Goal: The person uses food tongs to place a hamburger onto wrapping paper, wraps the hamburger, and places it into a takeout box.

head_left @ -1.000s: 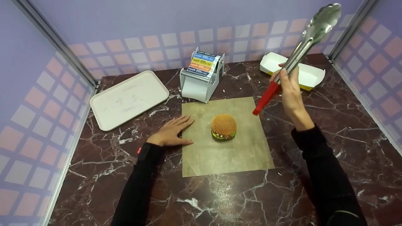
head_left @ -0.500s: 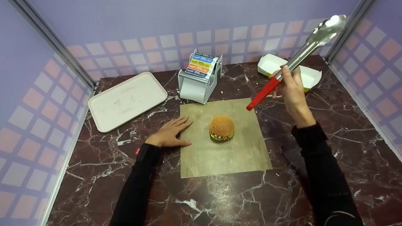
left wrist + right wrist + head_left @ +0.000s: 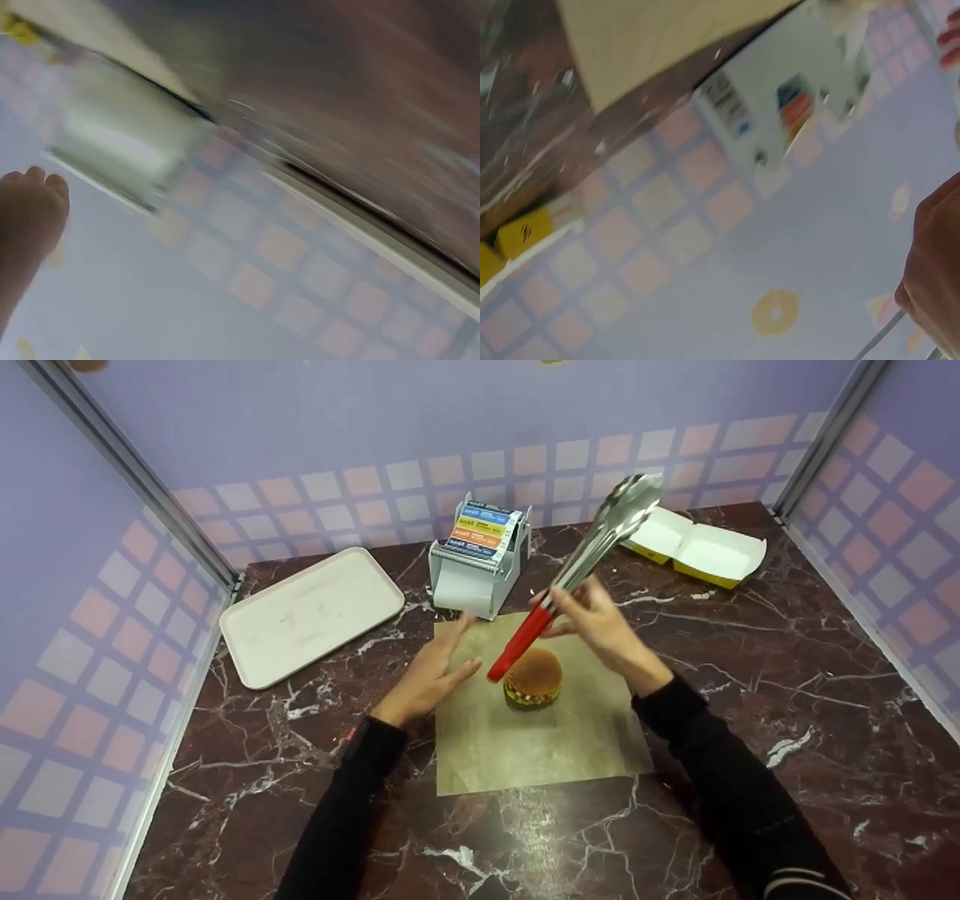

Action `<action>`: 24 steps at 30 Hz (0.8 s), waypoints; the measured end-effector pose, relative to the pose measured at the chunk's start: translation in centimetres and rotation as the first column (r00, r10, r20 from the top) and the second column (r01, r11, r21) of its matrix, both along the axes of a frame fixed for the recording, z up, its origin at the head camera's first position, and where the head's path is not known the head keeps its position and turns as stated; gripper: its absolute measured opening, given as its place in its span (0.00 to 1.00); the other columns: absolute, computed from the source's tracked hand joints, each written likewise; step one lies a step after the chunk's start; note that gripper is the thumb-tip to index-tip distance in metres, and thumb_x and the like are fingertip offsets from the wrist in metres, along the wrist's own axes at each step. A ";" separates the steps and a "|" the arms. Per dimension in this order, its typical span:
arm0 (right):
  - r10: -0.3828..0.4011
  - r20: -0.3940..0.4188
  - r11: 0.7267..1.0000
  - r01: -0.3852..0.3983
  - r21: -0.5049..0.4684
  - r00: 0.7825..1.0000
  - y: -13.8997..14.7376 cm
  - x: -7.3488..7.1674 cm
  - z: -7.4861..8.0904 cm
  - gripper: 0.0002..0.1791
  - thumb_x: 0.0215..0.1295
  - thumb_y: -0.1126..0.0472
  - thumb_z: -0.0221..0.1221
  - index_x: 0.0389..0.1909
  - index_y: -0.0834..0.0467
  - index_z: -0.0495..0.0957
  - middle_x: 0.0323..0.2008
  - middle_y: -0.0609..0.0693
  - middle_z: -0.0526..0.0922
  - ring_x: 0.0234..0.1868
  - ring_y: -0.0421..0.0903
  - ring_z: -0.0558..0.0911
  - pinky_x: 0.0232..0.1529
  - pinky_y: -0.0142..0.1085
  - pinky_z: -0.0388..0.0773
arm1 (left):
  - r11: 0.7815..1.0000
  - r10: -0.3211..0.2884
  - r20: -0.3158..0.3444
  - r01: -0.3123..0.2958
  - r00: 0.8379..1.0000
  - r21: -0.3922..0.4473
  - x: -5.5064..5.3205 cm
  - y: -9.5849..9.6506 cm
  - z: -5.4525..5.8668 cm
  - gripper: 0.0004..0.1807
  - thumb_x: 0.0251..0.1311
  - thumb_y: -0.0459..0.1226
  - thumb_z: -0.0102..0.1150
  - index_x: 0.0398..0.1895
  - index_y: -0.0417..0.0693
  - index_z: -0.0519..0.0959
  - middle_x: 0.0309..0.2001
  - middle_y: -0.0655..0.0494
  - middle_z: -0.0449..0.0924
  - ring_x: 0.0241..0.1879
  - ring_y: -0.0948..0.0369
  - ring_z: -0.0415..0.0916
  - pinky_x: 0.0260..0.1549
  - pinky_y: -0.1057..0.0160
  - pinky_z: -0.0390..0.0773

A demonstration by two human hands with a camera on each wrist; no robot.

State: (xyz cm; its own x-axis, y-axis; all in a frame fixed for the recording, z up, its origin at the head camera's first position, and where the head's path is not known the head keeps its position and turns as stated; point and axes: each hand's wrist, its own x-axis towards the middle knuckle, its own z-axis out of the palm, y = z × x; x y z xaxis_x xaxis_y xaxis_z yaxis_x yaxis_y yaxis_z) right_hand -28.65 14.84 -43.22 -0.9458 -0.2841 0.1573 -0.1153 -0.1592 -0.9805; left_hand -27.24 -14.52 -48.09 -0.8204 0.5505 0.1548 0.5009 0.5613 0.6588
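In the head view my right hand (image 3: 604, 630) grips a pair of metal tongs (image 3: 581, 562) near the top of their red handles. The tongs slant up and to the right, scalloped heads uppermost, and their handle end overlaps the edge of a burger (image 3: 536, 679). That burger, with a browned bun and green lettuce at its lower edge, sits on a square of brown paper (image 3: 540, 757). My left hand (image 3: 427, 679), raised with spread fingers and blurred, holds nothing over the paper's left side. Only part of it (image 3: 30, 214) shows in the left wrist view.
Behind the paper stands a white label dispenser (image 3: 480, 562) with rows of coloured labels. A pale rectangular tray (image 3: 307, 615) lies at the left rear. An open white-and-yellow burger box (image 3: 720, 551) is at the right rear. Panel walls (image 3: 360, 420) enclose the marbled table (image 3: 262, 810).
My right hand has carried the tongs left and down, from near the box to above the paper. My left hand has lifted from the paper's left edge and moved right.
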 end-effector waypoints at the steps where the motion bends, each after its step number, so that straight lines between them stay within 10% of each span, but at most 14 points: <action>1: 0.034 0.003 0.999 -0.034 0.006 0.999 -0.5 0.4 -0.3 0.20 0.80 0.57 0.54 0.65 0.58 0.61 0.56 0.67 0.81 0.48 0.51 0.88 0.46 0.50 0.89 | 0.999 -0.020 0.006 0.020 1.000 0.041 0.4 0.7 0.2 0.41 0.78 0.50 0.49 0.85 0.51 0.44 0.81 0.49 0.58 0.80 0.46 0.56 0.78 0.34 0.50; 8: 0.138 -0.040 0.989 -0.136 0.059 0.990 -2.2 1.7 -1.1 0.21 0.79 0.61 0.54 0.65 0.61 0.59 0.55 0.68 0.83 0.46 0.48 0.89 0.44 0.48 0.90 | 0.980 -0.105 0.015 0.101 0.994 0.170 2.0 3.5 0.7 0.27 0.79 0.47 0.50 0.73 0.43 0.66 0.56 0.42 0.84 0.54 0.49 0.84 0.54 0.50 0.83; 14: 0.119 -0.042 0.992 -0.116 0.055 0.992 -2.0 1.6 -1.0 0.20 0.79 0.62 0.55 0.64 0.58 0.59 0.54 0.62 0.86 0.47 0.48 0.89 0.43 0.46 0.90 | 0.960 -0.162 0.099 0.133 0.982 0.245 2.2 3.8 0.6 0.14 0.81 0.40 0.45 0.59 0.39 0.70 0.38 0.38 0.84 0.34 0.41 0.81 0.30 0.67 0.76; 24: 0.108 -0.176 0.986 -0.083 0.142 0.979 -0.5 1.1 -0.2 0.36 0.75 0.65 0.59 0.78 0.61 0.55 0.65 0.67 0.77 0.60 0.56 0.83 0.59 0.54 0.83 | 0.971 -0.063 0.035 0.054 0.997 0.234 1.8 2.7 1.0 0.15 0.82 0.39 0.38 0.57 0.36 0.69 0.29 0.45 0.73 0.23 0.66 0.64 0.22 0.70 0.69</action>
State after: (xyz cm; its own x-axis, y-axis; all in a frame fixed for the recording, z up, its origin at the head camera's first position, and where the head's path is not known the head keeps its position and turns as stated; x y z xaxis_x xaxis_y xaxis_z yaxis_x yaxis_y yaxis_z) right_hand -27.55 14.33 -43.39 -0.8722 -0.4016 0.2793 -0.2845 -0.0480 -0.9575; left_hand -25.48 -11.83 -47.07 -0.7963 0.5507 0.2502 0.4973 0.3607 0.7891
